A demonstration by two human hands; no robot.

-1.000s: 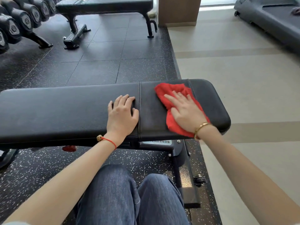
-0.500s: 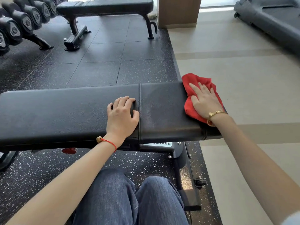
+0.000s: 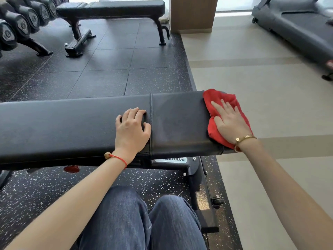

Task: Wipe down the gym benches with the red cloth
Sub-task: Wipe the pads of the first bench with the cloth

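A black padded gym bench (image 3: 72, 123) runs across the view in front of my knees. The red cloth (image 3: 219, 98) lies over the bench's right end, partly hanging past the edge. My right hand (image 3: 228, 121) presses flat on the cloth with straight fingers. My left hand (image 3: 131, 130) rests on the pad beside the seam between the long pad and the short seat pad (image 3: 178, 121), its fingers slightly bent and holding nothing. A second black bench (image 3: 111, 7) stands at the far side of the rubber floor.
A dumbbell rack (image 3: 19, 24) fills the top left. A treadmill (image 3: 297, 24) sits at the top right on the beige floor (image 3: 261, 87). A wooden column (image 3: 192, 13) stands behind the far bench. The near bench's frame and foot (image 3: 203, 195) lie below the seat.
My right hand has slid the red cloth rightward along the seat pad to the bench's right end, then held there. My left hand has stayed in place.
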